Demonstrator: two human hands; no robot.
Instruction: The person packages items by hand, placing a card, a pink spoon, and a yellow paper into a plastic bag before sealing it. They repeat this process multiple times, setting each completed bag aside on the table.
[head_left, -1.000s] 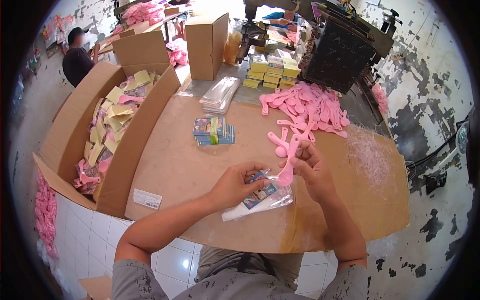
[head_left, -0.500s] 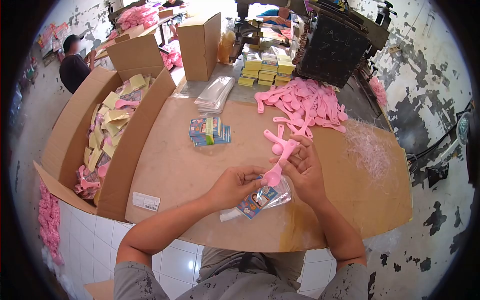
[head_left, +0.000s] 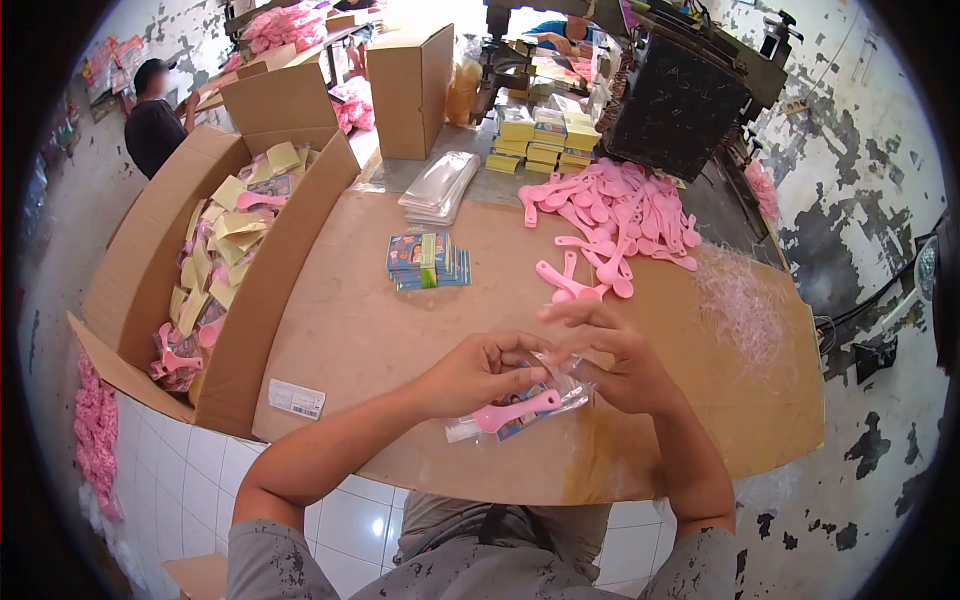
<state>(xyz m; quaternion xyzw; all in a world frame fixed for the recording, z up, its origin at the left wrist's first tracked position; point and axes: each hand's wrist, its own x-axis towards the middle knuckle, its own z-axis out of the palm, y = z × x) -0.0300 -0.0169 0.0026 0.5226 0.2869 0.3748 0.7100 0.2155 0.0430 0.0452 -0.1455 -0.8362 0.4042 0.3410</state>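
- Hands, two. Left hand (head_left: 490, 372): thumb and forefinger pinching a clear bag (head_left: 463, 431). Right hand (head_left: 615, 362): fingers partly spread by the bag's upper edge, blurred; cannot tell if they grip film.
- Pink spoon (head_left: 517, 411), one, at the bag below the left fingers, bowl toward the left – inside the film or on top, cannot tell.
- Blue printed card (head_left: 522, 422), at least one, under the spoon, mostly covered.
- Spoon heap (head_left: 625, 205), one, beyond the right hand; overlapping, uncountable.
- Banded card pile (head_left: 427, 262), one, and flat clear bags (head_left: 440, 190), one stack; layers too fine to count.
- Cartons, two: filled carton (head_left: 262, 290) at left, lower contents buried; standing carton (head_left: 408, 98), insides hidden.
- Other people, at least two – person at left (head_left: 155, 132), partly behind the carton; blue sleeve (head_left: 545, 32), cut off up top.
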